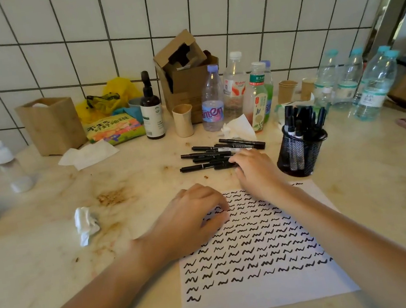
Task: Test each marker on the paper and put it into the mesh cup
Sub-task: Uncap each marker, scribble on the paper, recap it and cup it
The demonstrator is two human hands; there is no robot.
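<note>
Paper (258, 289) nearest, rows of squiggles. Left hand (193, 219) rests on it, fingers loosely curled, holding nothing. Right hand (255, 169) reaches the loose markers (212, 153) beyond; grasp not discernible. Markers light, stiff, slick (take mid-barrel). Mesh cup (300, 154) right.

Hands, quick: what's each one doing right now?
Left hand: loosely curled, rests on the paper, holds nothing.
Right hand: reaching onto the loose markers; grip cannot be told.

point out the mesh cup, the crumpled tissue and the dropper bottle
mesh cup (300, 157): head view, front mesh wall
crumpled tissue (86, 224): head view, its middle
dropper bottle (152, 114): head view, label
</note>
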